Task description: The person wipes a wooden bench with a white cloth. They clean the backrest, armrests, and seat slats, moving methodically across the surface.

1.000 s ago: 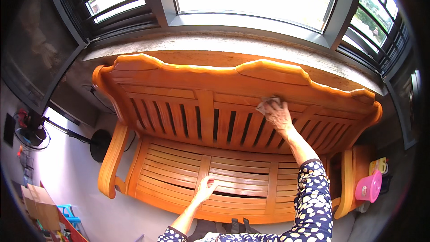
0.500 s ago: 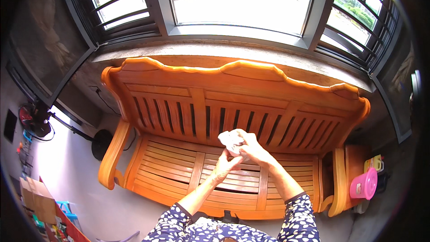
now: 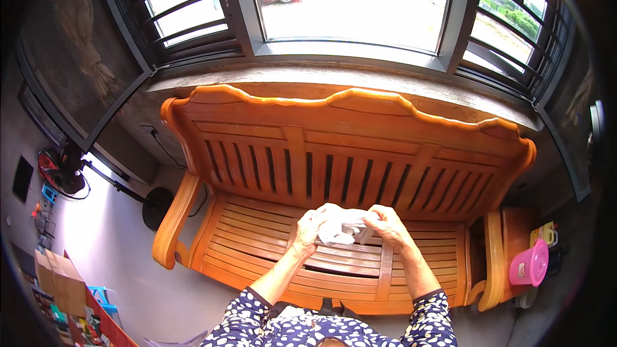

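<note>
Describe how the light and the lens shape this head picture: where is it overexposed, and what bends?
Head view: the ground outside the window is washed out to near white; the room's corners fall dark. The wooden bench bows with the fisheye, as do the window bars. The white cloth, held between left hand and right hand, stays sharp.

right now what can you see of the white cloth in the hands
The white cloth is a small, soft, crumpled rag, bunched into folds and not spread flat. It is held up between both hands above the slatted seat of the orange wooden bench, apart from the wood. The left hand pinches its left end, the right hand its right end. Parts are hidden by the fingers.
</note>
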`<state>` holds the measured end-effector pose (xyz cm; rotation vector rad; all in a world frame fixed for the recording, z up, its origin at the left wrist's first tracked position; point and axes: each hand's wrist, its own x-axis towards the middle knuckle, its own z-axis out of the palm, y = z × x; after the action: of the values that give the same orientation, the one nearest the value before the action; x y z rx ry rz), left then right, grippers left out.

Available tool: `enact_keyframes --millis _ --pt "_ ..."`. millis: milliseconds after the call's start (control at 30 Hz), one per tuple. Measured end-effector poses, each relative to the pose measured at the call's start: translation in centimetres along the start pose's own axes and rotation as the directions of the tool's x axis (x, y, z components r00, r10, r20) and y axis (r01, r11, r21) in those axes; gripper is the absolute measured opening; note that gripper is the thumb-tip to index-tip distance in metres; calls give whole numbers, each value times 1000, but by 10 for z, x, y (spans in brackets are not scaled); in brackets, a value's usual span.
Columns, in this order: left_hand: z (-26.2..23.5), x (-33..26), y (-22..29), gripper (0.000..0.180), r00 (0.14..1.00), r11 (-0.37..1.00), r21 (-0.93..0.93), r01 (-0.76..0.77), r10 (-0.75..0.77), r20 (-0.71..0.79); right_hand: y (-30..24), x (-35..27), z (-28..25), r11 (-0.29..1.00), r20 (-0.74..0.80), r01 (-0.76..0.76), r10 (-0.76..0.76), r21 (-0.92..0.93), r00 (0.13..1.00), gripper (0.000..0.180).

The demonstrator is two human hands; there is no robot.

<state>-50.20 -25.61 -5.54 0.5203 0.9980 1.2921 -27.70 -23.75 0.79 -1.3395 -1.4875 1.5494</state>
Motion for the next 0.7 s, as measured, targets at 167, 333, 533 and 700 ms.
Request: enact_keyframes --millis 167,333,533,700 --pt "-52 9 13 11 994 997 75 32 -40 98 -9 15 4 737 -165 166 -75 656 984 8" --pt "-93 23 53 11 987 960 239 -148 161 -32 -23 54 35 564 -176 253 -188 786 966 7" --pt "-134 36 113 25 950 941 147 -304 310 -24 -38 104 92 450 -160 230 -189 863 969 11" --pt "-146 47 133 43 988 853 -512 98 -24 150 -63 141 171 310 -83 131 -165 942 983 20"
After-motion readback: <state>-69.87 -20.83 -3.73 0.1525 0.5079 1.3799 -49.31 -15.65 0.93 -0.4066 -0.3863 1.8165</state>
